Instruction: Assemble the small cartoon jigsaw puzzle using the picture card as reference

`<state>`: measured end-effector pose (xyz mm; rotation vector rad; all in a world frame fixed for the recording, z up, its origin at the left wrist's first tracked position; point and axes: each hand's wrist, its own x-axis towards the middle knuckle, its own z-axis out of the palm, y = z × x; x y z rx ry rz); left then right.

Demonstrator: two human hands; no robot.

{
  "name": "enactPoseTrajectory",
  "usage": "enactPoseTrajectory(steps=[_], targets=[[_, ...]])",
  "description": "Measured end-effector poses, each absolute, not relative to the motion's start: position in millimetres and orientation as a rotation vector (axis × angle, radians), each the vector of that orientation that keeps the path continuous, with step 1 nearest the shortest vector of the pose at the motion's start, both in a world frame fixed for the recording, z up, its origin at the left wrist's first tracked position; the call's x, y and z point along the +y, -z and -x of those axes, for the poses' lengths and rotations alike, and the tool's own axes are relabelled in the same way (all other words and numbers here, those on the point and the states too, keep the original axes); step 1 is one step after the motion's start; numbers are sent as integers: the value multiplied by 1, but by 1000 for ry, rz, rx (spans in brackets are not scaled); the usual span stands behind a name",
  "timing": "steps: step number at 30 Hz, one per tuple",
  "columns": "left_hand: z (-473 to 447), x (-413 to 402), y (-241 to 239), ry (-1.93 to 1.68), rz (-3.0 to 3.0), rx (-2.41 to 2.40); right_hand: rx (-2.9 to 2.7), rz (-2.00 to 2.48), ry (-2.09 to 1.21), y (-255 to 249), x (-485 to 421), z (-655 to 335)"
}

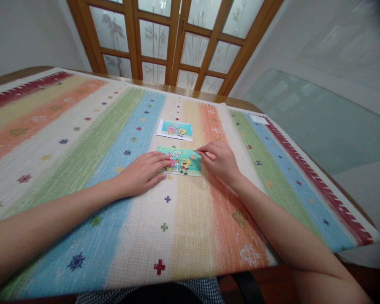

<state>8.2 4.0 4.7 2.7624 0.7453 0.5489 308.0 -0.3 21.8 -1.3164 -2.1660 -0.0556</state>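
Note:
A rectangular cartoon picture (185, 164) in turquoise and green lies flat on the striped tablecloth (145, 236). It shows a pink, a pale tall and a yellow character. My left hand (145, 171) rests flat with fingers stretched out, the fingertips covering the picture's left part. At the upper right corner, the thumb and index finger of my right hand (220, 160) are pinched together. Whatever sits between those fingertips is too small to make out. Just beyond lies a smaller printed card (176, 130) with a white border and a similar cartoon scene.
The tablecloth has coloured stripes and small printed motifs. A small whitish slip (259, 120) lies near the far right edge. Behind the table stand wooden doors (174, 46) with frosted panes. A pale glass-like panel (304, 114) is on the right.

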Motion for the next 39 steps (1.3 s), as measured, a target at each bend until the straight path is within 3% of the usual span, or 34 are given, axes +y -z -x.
enactPoseTrajectory(steps=[6, 12, 28, 39], targets=[[-8, 6, 3, -423, -2778, 755, -2524, 1339, 454, -19, 2, -319], [-8, 6, 1, -384, -2809, 753, -2650, 1246, 552, -18, 0, -315], [-9, 6, 2, -406, -2796, 745, -2466, 1259, 3, -7, 16, -328], [-9, 6, 2, -392, -2811, 748, -2428, 1332, -61, -1, 13, -315]])
